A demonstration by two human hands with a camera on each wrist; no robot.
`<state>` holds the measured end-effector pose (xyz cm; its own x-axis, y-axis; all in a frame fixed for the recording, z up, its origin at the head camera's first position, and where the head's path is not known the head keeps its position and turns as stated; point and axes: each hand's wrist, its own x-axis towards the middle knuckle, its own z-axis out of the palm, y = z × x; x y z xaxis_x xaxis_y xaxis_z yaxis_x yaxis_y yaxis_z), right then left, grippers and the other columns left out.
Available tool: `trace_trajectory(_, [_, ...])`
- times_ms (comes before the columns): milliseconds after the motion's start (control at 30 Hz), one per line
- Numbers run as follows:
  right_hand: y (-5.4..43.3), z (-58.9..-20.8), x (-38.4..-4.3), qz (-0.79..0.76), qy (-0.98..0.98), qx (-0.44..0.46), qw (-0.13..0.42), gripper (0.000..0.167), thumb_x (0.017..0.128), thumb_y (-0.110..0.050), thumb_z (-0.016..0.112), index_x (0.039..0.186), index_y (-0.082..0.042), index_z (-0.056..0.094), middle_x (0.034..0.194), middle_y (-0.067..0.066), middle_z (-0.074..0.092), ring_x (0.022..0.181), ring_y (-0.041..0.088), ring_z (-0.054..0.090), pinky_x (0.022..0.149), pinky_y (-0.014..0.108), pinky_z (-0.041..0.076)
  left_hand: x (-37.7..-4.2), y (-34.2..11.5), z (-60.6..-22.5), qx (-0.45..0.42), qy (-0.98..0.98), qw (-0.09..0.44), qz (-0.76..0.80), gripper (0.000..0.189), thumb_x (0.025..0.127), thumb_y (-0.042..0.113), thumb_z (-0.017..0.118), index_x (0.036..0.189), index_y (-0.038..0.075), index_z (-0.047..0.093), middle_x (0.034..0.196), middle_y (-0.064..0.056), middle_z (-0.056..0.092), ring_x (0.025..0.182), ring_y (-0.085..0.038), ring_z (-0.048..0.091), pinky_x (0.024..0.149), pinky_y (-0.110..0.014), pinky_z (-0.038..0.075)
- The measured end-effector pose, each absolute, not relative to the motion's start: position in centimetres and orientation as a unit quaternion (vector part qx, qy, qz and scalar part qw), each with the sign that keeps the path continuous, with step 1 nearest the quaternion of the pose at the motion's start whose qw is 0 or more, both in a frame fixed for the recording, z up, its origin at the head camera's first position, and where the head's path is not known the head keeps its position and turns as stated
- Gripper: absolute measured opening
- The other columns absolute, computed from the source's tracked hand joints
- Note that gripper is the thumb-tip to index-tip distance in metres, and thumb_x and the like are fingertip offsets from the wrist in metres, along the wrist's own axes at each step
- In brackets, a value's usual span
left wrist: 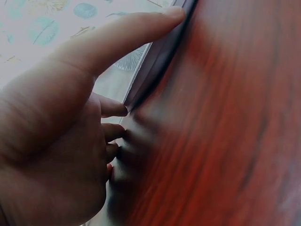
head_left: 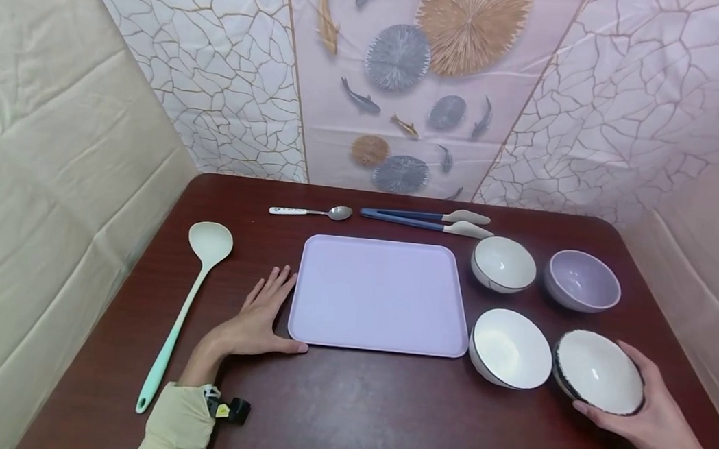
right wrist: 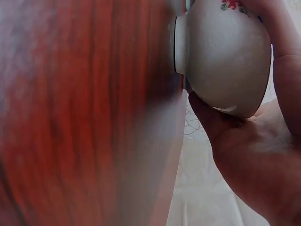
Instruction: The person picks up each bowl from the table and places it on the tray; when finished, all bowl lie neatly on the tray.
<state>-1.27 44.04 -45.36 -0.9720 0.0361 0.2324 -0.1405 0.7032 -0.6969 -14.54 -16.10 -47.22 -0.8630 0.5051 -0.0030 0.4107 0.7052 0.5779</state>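
Observation:
The left hand [head_left: 257, 323] lies spread at the left edge of a lilac rectangular tray [head_left: 380, 296], its thumb by the near corner and its fingertips along the side. In the left wrist view the thumb [left wrist: 136, 37] reaches out straight at the tray's edge. At the right, the right hand [head_left: 653, 415] grips a white bowl with a dark rim [head_left: 600, 372], thumb on the near side and fingers around the far side. The right wrist view shows this bowl's outer wall [right wrist: 225, 56] with a small red flower print and its foot close to the tabletop.
Beside the gripped bowl stands a white bowl [head_left: 511, 348]; behind are another white bowl [head_left: 503, 264] and a purple bowl [head_left: 582, 281]. Blue-handled tongs [head_left: 406, 219] and a small spoon [head_left: 339, 213] lie at the back. A mint-green ladle [head_left: 184, 306] lies at the left.

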Motion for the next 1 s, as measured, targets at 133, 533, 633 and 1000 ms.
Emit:
trace_trajectory(133, [43.7,-44.9,-0.8,0.383,-0.917,0.012,0.112,0.115,0.064,0.004,0.088,0.156,-0.018,0.022,0.137,-0.012,0.035,0.113,-0.006,0.037,0.082,0.003,0.029,-14.4,-16.2,-47.6,0.245,0.919,0.087,0.296,0.127,0.068,0.068,0.077,0.158,0.008,0.010,0.163,-0.013,0.003,0.148,-0.030,-0.005,0.116,-0.052,0.001])
trace_trajectory(533, [41.3,-40.9,0.0,0.392,-0.912,0.033,0.118,0.119,0.056,0.016,0.086,0.155,-0.013,0.027,0.136,-0.004,0.037,0.112,0.000,0.041,0.081,0.002,0.034,-14.5,-16.8,-47.8,0.249,0.917,0.086,0.301,0.127,0.069,0.067,0.077,0.158,0.007,0.010,0.163,-0.014,0.002,0.148,-0.031,-0.006,0.115,-0.052,-0.001])
trace_trajectory(633, [39.3,-39.4,-0.1,0.399,-0.908,0.060,0.113,0.123,0.051,0.019,0.086,0.154,-0.009,0.026,0.135,0.000,0.039,0.111,0.001,0.044,0.081,0.003,0.036,-14.8,-16.9,-47.8,0.251,0.916,0.083,0.302,0.126,0.070,0.067,0.077,0.158,0.007,0.009,0.163,-0.014,0.003,0.148,-0.031,-0.006,0.116,-0.052,-0.001])
trace_trajectory(1000, [27.0,-36.8,-4.7,0.448,-0.882,0.135,0.048,0.122,0.053,0.000,0.095,0.153,-0.018,0.029,0.141,0.004,0.044,0.118,0.012,0.049,0.091,0.012,0.041,-15.2,-16.9,-47.8,0.250,0.918,0.076,0.298,0.127,0.070,0.071,0.073,0.158,0.008,0.008,0.163,-0.012,0.001,0.148,-0.029,-0.008,0.116,-0.050,-0.003])
